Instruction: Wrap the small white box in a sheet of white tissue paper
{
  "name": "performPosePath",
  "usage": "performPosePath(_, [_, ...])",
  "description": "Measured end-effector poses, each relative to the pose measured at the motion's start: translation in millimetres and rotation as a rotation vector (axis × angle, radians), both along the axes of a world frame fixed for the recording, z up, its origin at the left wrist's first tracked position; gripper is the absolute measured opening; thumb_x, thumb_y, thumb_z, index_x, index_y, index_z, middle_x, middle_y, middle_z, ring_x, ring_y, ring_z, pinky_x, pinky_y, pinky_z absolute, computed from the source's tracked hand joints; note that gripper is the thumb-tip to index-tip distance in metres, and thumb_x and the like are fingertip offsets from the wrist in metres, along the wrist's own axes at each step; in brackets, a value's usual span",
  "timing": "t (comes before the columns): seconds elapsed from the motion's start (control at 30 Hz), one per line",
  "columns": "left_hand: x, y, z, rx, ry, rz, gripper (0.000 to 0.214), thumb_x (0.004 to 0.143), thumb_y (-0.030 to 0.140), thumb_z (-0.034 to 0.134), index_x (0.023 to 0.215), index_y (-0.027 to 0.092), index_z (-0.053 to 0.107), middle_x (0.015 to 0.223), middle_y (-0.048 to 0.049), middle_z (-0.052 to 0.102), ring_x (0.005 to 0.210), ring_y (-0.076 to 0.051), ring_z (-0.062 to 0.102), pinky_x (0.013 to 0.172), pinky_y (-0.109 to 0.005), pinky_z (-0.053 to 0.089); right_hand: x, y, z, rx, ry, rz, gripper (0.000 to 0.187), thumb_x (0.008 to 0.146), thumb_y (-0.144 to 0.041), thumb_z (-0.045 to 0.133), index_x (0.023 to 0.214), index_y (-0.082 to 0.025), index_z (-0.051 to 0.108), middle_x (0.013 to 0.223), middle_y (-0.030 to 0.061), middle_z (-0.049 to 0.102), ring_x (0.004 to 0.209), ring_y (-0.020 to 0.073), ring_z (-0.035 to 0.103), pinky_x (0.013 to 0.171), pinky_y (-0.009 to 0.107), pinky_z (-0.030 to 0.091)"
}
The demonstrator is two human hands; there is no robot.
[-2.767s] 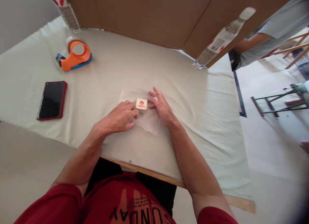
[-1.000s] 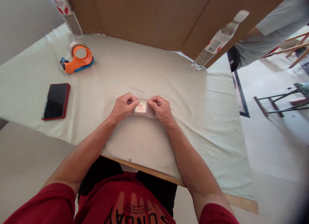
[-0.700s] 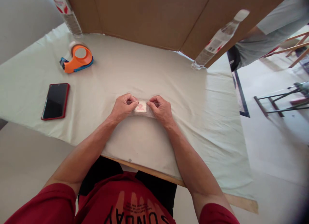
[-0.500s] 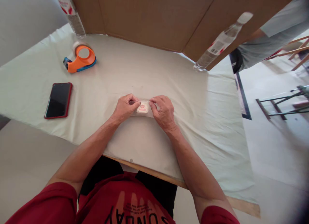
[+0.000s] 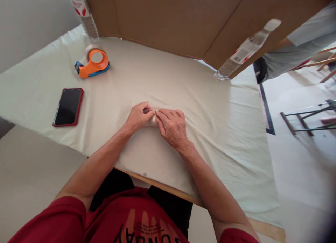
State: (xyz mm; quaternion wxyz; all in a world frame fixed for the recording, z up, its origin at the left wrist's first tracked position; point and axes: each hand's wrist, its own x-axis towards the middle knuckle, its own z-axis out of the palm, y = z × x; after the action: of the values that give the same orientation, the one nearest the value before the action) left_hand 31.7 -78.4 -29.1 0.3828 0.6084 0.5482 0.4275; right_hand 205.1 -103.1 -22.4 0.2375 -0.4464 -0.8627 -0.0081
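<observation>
A small white square piece, which bore a red print half a second ago, lies on the cloth in a sheet of clear plastic film. My left hand pinches the film at the left edge of the piece, thumb against forefinger. Over its right part lies my right hand, fingers closed together and thumb tucked in, holding film and piece. Most of the piece is hidden beneath these fingers. The two hands' fingertips nearly meet.
To the left lie a dark phone in a red case and an orange tape dispenser. Water bottles stand at the back left and back right, by a brown cardboard panel. Another person's leg shows beyond the table.
My right hand has moved left and over the white piece, covering its print. My left hand keeps its pinch. The whole view has shifted slightly.
</observation>
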Motion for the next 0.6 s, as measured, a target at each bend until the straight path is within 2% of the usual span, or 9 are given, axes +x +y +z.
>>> performPosePath(0.13, [-14.8,2.5,7.1,-0.028,0.056,-0.036,0.015,0.070,0.028,0.061,0.081,0.018,0.063,0.072,0.0010,0.064,0.064,-0.012,0.055,0.061,-0.025,0.046,-0.5,-0.8,4.3,-0.034,-0.059,-0.009,0.024,0.100,-0.025,0.047,0.108,-0.020,0.068,0.115,0.0084,0.074,0.106,0.0253,0.061,0.096,0.043,0.031])
performPosePath(0.23, [-24.4,3.3,9.1,-0.061,0.119,-0.031,0.022,0.066,0.025,0.058,0.086,0.017,0.065,0.067,0.0022,0.061,0.060,-0.013,0.052,0.058,-0.026,0.043,-2.2,-2.5,7.0,-0.036,-0.086,-0.009,0.023,0.100,-0.024,0.046,0.108,-0.020,0.067,0.115,0.0094,0.074,0.116,0.0277,0.058,0.097,0.044,0.029])
performPosePath(0.3, [-27.5,3.0,8.4,-0.075,0.160,-0.021,0.023,0.065,0.023,0.056,0.086,0.018,0.065,0.062,0.0033,0.058,0.056,-0.013,0.050,0.056,-0.026,0.042,-4.1,-4.3,6.5,-0.019,-0.094,-0.027,0.024,0.100,-0.023,0.045,0.109,-0.021,0.067,0.117,0.0105,0.073,0.124,0.0299,0.055,0.095,0.045,0.031])
performPosePath(0.47, [-27.2,2.3,3.5,-0.077,0.235,-0.025,0.021,0.065,0.023,0.056,0.083,0.019,0.066,0.058,0.0045,0.058,0.053,-0.013,0.049,0.054,-0.027,0.039,-8.1,-6.8,1.5,0.054,-0.123,-0.099,0.025,0.100,-0.023,0.044,0.109,-0.023,0.067,0.140,0.0137,0.062,0.137,0.0343,0.046,0.094,0.047,0.033])
performPosePath(0.6, [-27.3,3.2,-0.9,-0.070,0.292,0.017,0.019,0.068,0.028,0.061,0.083,0.019,0.067,0.059,0.0040,0.059,0.054,-0.014,0.050,0.055,-0.027,0.039,-7.3,-4.7,2.2,0.031,-0.150,-0.056,0.026,0.101,-0.022,0.041,0.109,-0.022,0.066,0.140,0.0142,0.062,0.137,0.0322,0.048,0.096,0.046,0.035])
